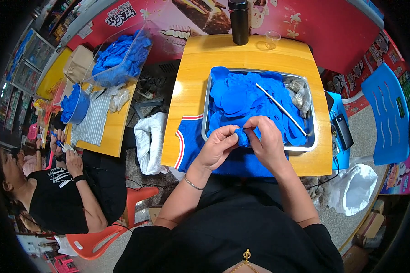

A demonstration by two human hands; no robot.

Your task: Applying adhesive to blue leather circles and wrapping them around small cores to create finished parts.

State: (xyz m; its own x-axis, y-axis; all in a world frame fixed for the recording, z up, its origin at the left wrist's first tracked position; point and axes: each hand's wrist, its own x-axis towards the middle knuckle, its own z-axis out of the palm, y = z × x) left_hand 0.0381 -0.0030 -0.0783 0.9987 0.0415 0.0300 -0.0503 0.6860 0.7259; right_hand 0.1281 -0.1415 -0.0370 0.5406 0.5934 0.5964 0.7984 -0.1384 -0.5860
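My left hand (217, 146) and my right hand (267, 142) meet over the near edge of a metal tray. Between their fingertips they pinch a small, gathered piece of blue fabric (243, 138). Fingers hide part of that piece. Flat round blue fabric pieces (234, 98) lie heaped in the metal tray (310, 146). Across the heap rests a thin white stick (281, 109). A clear plastic bag (301, 99) with pale contents sits at the tray's right side. Under my wrists a blue garment with red and white trim (190, 136) drapes over the table's near edge.
A black bottle (238, 22) and a clear cup (272, 40) stand at the table's far edge. To the left, another person (64, 195) sits by a second table with a clear bin (120, 61) of blue pieces. White sacks (149, 144) and a blue chair (386, 113) flank my table.
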